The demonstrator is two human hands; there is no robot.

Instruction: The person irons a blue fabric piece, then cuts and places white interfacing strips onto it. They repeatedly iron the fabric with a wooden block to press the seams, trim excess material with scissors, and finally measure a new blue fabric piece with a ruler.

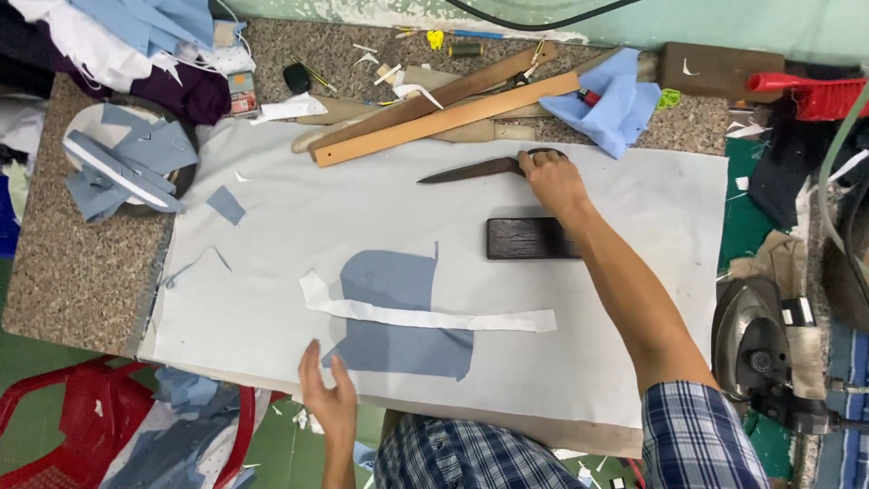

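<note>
Blue cloth and a pair of scissors on a work table.

The right hand (550, 178) holds the handle of the big scissors (480, 168), with fingers curled around it, at the far side of the white sheet (272, 299). The left hand (328, 394) rests flat at the near edge, fingers spread a little, holding nothing. Just beside it lies the blue cloth piece (398, 317) with a white strip (425, 318) across it. A dark block (527, 238) sits near the right arm.

Matt pale cloth sheet (272, 272) over rough speckled stone table (72, 272); dull dark metal scissors (480, 168); smooth wooden slats (444, 118); glossy metal iron (751, 340) at right.
</note>
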